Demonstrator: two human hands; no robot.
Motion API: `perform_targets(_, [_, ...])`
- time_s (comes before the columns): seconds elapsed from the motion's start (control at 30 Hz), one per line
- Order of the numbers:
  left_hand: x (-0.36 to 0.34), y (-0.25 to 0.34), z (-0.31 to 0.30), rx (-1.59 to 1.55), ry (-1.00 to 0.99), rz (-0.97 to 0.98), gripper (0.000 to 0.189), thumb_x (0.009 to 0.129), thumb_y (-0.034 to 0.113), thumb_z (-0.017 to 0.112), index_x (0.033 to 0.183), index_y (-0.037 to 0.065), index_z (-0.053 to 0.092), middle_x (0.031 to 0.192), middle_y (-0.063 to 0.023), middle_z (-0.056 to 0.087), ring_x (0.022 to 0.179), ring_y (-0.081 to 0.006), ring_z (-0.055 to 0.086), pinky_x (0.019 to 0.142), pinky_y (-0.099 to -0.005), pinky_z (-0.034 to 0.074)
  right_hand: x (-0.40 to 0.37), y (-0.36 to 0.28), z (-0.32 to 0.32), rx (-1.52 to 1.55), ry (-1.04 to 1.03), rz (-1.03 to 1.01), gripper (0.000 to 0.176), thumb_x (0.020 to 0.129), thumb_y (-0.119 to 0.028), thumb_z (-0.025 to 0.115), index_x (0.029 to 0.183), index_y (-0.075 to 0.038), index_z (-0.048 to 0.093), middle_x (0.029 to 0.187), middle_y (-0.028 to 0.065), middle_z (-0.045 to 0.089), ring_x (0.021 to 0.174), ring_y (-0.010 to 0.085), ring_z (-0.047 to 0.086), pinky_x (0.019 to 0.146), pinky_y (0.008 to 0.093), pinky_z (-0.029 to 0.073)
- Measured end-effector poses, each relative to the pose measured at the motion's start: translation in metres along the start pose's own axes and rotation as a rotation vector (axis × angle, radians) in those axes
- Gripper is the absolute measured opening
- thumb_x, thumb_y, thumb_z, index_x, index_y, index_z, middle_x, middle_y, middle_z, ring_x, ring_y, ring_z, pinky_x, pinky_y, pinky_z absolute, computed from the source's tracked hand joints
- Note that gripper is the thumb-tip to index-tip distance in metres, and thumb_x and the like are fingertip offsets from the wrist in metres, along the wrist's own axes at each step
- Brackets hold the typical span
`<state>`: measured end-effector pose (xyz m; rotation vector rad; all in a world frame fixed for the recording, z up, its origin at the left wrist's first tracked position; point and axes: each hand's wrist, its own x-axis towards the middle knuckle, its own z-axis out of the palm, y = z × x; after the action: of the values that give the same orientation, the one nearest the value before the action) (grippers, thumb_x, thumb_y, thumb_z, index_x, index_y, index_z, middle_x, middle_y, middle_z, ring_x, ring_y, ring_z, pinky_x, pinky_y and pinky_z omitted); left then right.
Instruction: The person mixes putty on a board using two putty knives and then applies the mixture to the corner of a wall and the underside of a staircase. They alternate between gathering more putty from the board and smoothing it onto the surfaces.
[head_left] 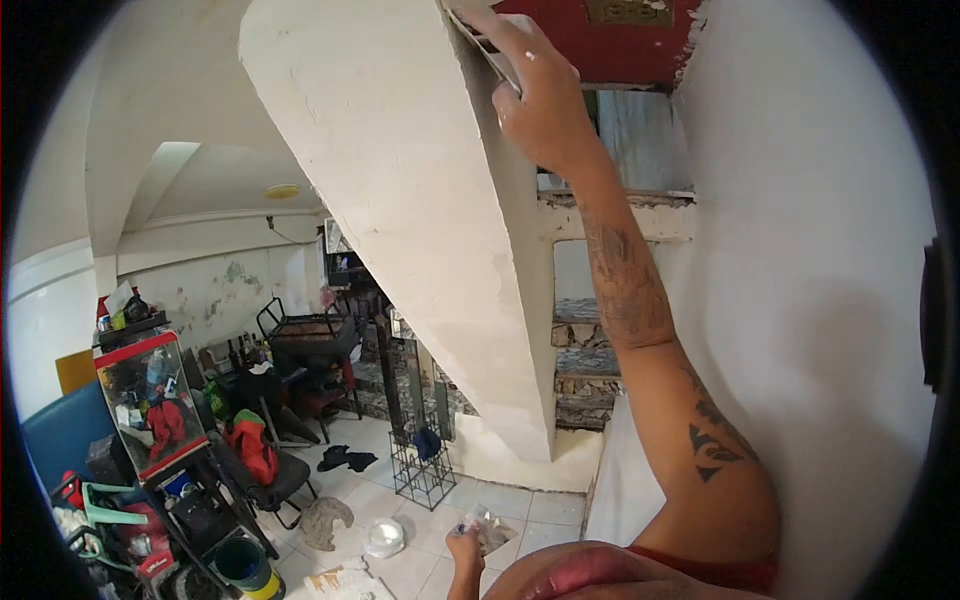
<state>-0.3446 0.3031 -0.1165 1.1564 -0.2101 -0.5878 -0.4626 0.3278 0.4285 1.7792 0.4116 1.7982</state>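
Observation:
High in the view, my right hand is closed around a thin flat putty knife, pressed along the edge of the cream-coloured sloping beam. White smears mark the fingers. Low in the view, my left hand is closed on a greyish flat piece with pale material on it; its exact kind is too small to make out. On the floor beyond that hand stands a round tub of white paste.
A smooth white wall runs along my right. Open stair treads show behind the beam. To the left stand a red-rimmed glass tank, a black chair and a dark bucket. A wire rack rests on the tiles.

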Motion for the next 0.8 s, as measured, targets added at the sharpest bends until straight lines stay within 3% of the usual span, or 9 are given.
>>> perform_targets(0.07, [0.007, -0.011, -0.001, -0.043, -0.038, 0.024, 0.004, 0.075, -0.002, 0.060, 0.074, -0.001, 0.056, 0.062, -0.0003, 0.051, 0.049, -0.0107, 0.046, 0.043, -0.0266, 0.035, -0.016, 0.004, 0.009, -0.049, 0.059, -0.087, 0.060, 0.067, 0.011, 0.042, 0.123, -0.009, 0.048, 0.113, 0.0127, 0.055, 0.106, 0.0257, 0.052, 0.095, 0.0331, 0.038])
perform_targets(0.23, [0.028, -0.031, -0.012, 0.006, -0.135, -0.022, 0.004, 0.075, -0.002, 0.059, 0.077, -0.001, 0.056, 0.062, -0.0005, 0.052, 0.048, -0.0105, 0.046, 0.042, -0.0253, 0.034, -0.042, 0.001, -0.007, 0.047, -0.037, -0.122, 0.053, 0.070, 0.006, 0.046, 0.121, -0.005, 0.049, 0.113, 0.0174, 0.055, 0.105, 0.0295, 0.053, 0.093, 0.0398, 0.039])
perform_targets(0.33, [0.032, -0.032, -0.016, -0.208, -0.053, 0.122, 0.004, 0.076, -0.001, 0.058, 0.079, 0.000, 0.056, 0.063, -0.0008, 0.052, 0.048, -0.0097, 0.046, 0.041, -0.0239, 0.034, -0.077, -0.012, -0.025, 0.255, -0.099, -0.090, 0.052, 0.070, 0.006, 0.049, 0.121, -0.003, 0.048, 0.114, 0.0187, 0.055, 0.106, 0.0304, 0.053, 0.094, 0.0412, 0.038])
perform_targets(0.43, [0.021, 0.011, -0.038, -0.112, -0.086, 0.089, 0.007, 0.079, -0.001, 0.055, 0.085, -0.001, 0.056, 0.065, -0.0021, 0.053, 0.053, -0.0110, 0.050, 0.044, -0.0214, 0.036, -0.164, -0.041, -0.022, 0.652, -0.062, 0.261, 0.056, 0.068, 0.007, 0.051, 0.123, 0.000, 0.046, 0.117, 0.0183, 0.053, 0.109, 0.0289, 0.051, 0.095, 0.0401, 0.037])
perform_targets(0.57, [0.008, 0.064, -0.056, -0.396, -0.074, 0.162, 0.007, 0.080, 0.005, 0.059, 0.087, 0.002, 0.057, 0.072, 0.0007, 0.054, 0.059, -0.0084, 0.050, 0.049, -0.0222, 0.040, -0.305, -0.103, 0.011, 1.283, 0.076, 1.081, 0.061, 0.066, 0.009, 0.055, 0.126, 0.003, 0.042, 0.121, 0.0177, 0.051, 0.113, 0.0269, 0.049, 0.098, 0.0387, 0.036])
perform_targets(0.63, [0.004, 0.091, -0.049, -0.449, 0.115, 0.141, 0.009, 0.080, 0.007, 0.061, 0.087, 0.003, 0.056, 0.070, 0.0016, 0.054, 0.057, -0.0064, 0.048, 0.048, -0.0213, 0.039, -0.358, -0.133, 0.032, 1.431, 0.076, 1.397, 0.064, 0.065, 0.010, 0.056, 0.127, 0.005, 0.041, 0.123, 0.0174, 0.050, 0.114, 0.0259, 0.048, 0.099, 0.0380, 0.035])
perform_targets(0.67, [0.004, 0.099, -0.054, -0.428, 0.093, 0.134, 0.008, 0.080, 0.008, 0.062, 0.085, 0.004, 0.056, 0.068, 0.0018, 0.053, 0.054, -0.0056, 0.048, 0.045, -0.0204, 0.037, -0.381, -0.149, 0.043, 1.421, 0.027, 1.526, 0.069, 0.064, 0.013, 0.056, 0.129, 0.004, 0.037, 0.123, 0.0146, 0.049, 0.113, 0.0240, 0.049, 0.098, 0.0356, 0.036])
perform_targets(0.77, [0.016, 0.099, -0.075, -0.388, 0.111, 0.085, 0.008, 0.080, 0.009, 0.062, 0.083, 0.003, 0.058, 0.067, 0.0000, 0.054, 0.053, -0.0067, 0.049, 0.044, -0.0211, 0.036, -0.393, -0.184, 0.066, 1.656, -0.232, 1.561, 0.067, 0.063, 0.013, 0.052, 0.129, 0.003, 0.038, 0.119, 0.0114, 0.050, 0.111, 0.0198, 0.048, 0.097, 0.0331, 0.037])
perform_targets(0.8, [0.004, 0.109, -0.031, -0.441, 0.136, 0.117, 0.011, 0.079, 0.009, 0.062, 0.085, 0.001, 0.058, 0.071, -0.0026, 0.057, 0.056, -0.0091, 0.053, 0.046, -0.0232, 0.041, -0.404, -0.152, 0.055, 1.613, -0.351, 1.481, 0.066, 0.063, 0.013, 0.050, 0.127, 0.002, 0.040, 0.122, 0.0115, 0.048, 0.113, 0.0197, 0.047, 0.096, 0.0324, 0.036])
